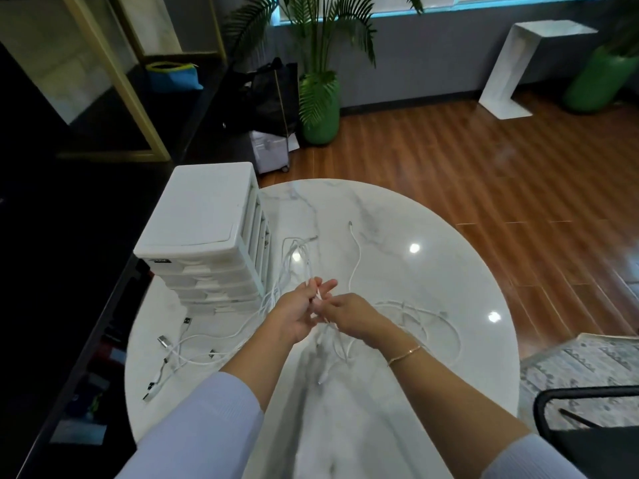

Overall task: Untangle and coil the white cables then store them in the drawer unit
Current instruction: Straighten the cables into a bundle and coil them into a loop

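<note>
White cables are still sprawling tangled across the marble tabletop as we are pinching strands between left hand and right hand, drawer unit waiting closed at ten o'clock, nothing coiled.

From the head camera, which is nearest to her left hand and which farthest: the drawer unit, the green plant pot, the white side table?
From the left hand:
1. Drawer unit, just left of it on the table.
2. Green plant pot, on the floor beyond.
3. White side table, far right by the wall.
</note>
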The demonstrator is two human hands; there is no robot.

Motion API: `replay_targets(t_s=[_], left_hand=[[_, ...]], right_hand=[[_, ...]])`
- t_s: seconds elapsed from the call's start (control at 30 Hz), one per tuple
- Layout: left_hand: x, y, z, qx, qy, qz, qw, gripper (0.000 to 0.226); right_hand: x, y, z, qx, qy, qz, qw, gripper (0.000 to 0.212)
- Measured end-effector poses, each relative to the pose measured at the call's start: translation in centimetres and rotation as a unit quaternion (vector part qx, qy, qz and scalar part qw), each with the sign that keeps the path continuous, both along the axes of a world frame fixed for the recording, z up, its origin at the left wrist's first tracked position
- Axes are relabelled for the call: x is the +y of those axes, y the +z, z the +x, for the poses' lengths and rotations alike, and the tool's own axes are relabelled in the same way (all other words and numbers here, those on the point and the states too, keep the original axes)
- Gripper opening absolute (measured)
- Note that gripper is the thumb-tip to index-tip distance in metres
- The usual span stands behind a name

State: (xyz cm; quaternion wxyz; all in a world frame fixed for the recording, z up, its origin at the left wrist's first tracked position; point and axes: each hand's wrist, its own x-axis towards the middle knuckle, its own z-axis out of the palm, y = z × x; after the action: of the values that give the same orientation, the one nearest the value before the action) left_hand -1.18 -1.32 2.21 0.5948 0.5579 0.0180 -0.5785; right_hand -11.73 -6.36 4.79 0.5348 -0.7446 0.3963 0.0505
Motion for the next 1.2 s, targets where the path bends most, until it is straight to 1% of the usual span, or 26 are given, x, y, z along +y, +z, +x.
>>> replay_targets(t_s=[0.03,0.1,0.13,0.17,0.2,0.27,0.37,0.43,0.5,0.57,0.6,0.67,0.77,0.83,0.87,0.93,0.97,1.03,1.1,1.17,1.2], left_hand=[[0.1,0.0,0.0,0.005,-0.001,-0.002,1.0,0.019],[0.0,0.1,0.0,0.015,0.004,-0.003,1.0,0.019],[0.0,0.1,-0.1,0.013,0.006,0.001,1.0,0.019],[0.0,0.1,-0.1,0.009,0.01,0.006,1.0,0.02],[-0.2,0.0,-0.1,0.003,0.013,0.011,1.0,0.021],[-0.4,-0.4,-0.3,-0.021,0.006,0.028,0.999,0.023],[-0.8,-0.5,-0.5,-0.057,-0.019,0.041,0.997,0.026],[-0.8,-0.3,-0.5,-0.052,-0.012,0.037,0.998,0.026],[-0.7,0.0,-0.4,-0.045,0.003,0.044,0.998,0.024],[-0.6,-0.1,-0.6,-0.058,-0.007,0.067,0.996,0.024],[-0.5,-0.2,-0.8,-0.063,-0.011,0.073,0.995,0.024],[-0.4,-0.2,-1.2,-0.063,-0.012,0.075,0.995,0.024],[-0.4,-0.3,-1.3,-0.064,-0.019,0.075,0.995,0.024],[-0.4,-0.4,-1.8,-0.068,-0.032,0.074,0.994,0.024],[-0.4,-0.6,-2.0,-0.077,-0.04,0.077,0.993,0.025],[-0.6,-0.9,-2.2,-0.096,-0.031,0.076,0.992,0.025],[-0.6,-0.9,-1.8,-0.103,-0.013,0.072,0.992,0.025],[-0.9,-0.8,-0.5,-0.118,0.003,0.067,0.991,0.024],[-0.8,-0.6,0.4,-0.126,-0.013,0.064,0.99,0.024],[-0.4,-0.4,0.5,-0.126,-0.028,0.061,0.99,0.025],[-0.2,-0.4,0.4,-0.126,-0.03,0.06,0.99,0.025]], right_hand=[[0.2,-0.7,0.3,-0.031,-0.044,0.045,0.998,0.036],[0.6,-1.5,0.6,-0.076,-0.123,0.133,0.981,0.022],[0.8,-1.8,0.7,-0.085,-0.151,0.153,0.973,0.015],[1.1,-1.9,0.7,-0.09,-0.17,0.15,0.97,0.01],[1.4,-1.9,0.7,-0.09,-0.184,0.128,0.97,0.01],[1.9,-2.4,0.6,-0.095,-0.225,0.08,0.966,0.017],[1.9,-2.9,0.1,-0.118,-0.32,0.072,0.937,0.016],[1.7,-3.1,-0.1,-0.125,-0.342,0.063,0.929,0.012],[1.5,-3.0,-0.2,-0.115,-0.303,0.008,0.946,0.014],[1.2,-3.0,-0.5,-0.053,-0.203,-0.1,0.973,0.018],[1.1,-2.8,-0.6,-0.015,-0.149,-0.146,0.978,0.019],[0.9,-2.5,-0.8,0.029,-0.067,-0.185,0.98,0.022],[0.6,-2.4,-1.8,0.062,0.03,-0.207,0.976,0.03],[0.3,-1.8,-2.4,0.1,0.09,-0.214,0.967,0.032],[0.1,-1.3,-2.6,0.129,0.118,-0.221,0.96,0.029],[-0.1,-0.5,-3.0,0.187,0.167,-0.245,0.937,0.017],[-0.1,-0.3,-3.2,0.211,0.192,-0.249,0.926,0.015],[0.1,-0.6,-4.3,0.255,0.22,-0.233,0.912,0.026],[0.1,-1.1,-5.5,0.284,0.249,-0.2,0.904,0.035],[0.2,-1.1,-6.2,0.286,0.292,-0.132,0.903,0.036],[0.1,-0.9,-6.6,0.272,0.281,-0.074,0.917,0.035]])
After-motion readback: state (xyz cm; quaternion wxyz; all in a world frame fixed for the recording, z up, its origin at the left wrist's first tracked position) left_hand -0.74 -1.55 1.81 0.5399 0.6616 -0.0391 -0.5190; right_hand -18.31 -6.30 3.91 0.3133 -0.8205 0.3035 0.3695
